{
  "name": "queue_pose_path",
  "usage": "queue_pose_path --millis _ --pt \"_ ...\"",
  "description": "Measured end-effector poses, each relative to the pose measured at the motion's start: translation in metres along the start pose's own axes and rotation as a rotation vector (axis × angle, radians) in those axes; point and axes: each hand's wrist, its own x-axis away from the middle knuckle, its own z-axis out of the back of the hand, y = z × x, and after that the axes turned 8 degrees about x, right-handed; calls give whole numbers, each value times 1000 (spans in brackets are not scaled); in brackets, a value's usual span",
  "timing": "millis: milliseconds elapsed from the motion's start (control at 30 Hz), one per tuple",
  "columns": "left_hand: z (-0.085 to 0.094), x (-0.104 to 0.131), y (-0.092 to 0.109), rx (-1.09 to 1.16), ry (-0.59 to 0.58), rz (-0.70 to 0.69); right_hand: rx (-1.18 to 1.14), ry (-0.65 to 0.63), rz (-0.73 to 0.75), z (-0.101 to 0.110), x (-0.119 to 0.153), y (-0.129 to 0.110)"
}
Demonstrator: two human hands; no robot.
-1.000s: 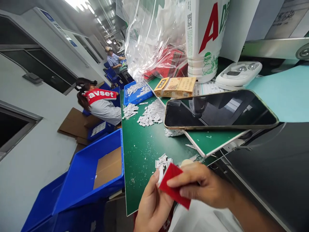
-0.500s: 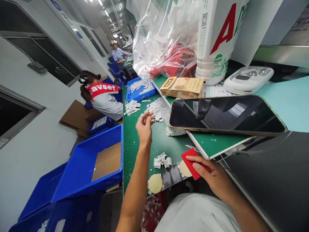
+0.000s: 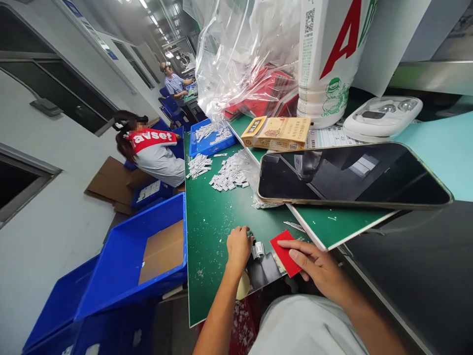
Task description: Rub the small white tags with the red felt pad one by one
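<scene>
My right hand [image 3: 314, 261] grips a flat red card [image 3: 281, 249] between thumb and fingers, above the table's near edge. My left hand [image 3: 239, 246] is lowered over a few small white plastic pieces [image 3: 258, 250], its fingers curled. The fingertips are mostly turned away, so what they hold, if anything, is hidden. Below the hands lies a strip with a black middle section [image 3: 261, 271]. A round pale yellow pad [image 3: 243, 286] at its left end is partly covered by my left wrist; the other end is behind the card.
Loose white pieces [image 3: 229, 172] lie heaped farther up the green table [image 3: 210, 231], near a blue tray [image 3: 222, 146]. A phone [image 3: 351, 175] overhangs the raised shelf, beside a yellow box [image 3: 275, 133] and a white bottle [image 3: 321, 93]. Blue bins [image 3: 125, 246] stand left; two people sit beyond.
My left hand has come down from beside the heap of white pieces to the small group near the strip, its fingers now curled. The red card in my right hand has shifted slightly left.
</scene>
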Motion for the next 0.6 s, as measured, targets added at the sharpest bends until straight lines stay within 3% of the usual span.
queue_pose_path --millis 167,300,467,600 --pt "-10 6 9 -67 -3 34 -20 -12 5 -5 2 2" --pt "-11 1 5 30 41 30 -40 -24 2 -7 3 3" --pt "-5 -6 -3 323 152 4 -59 7 -2 -8 4 0" --pt "1 -10 -5 686 206 24 -100 49 6 -9 3 -2"
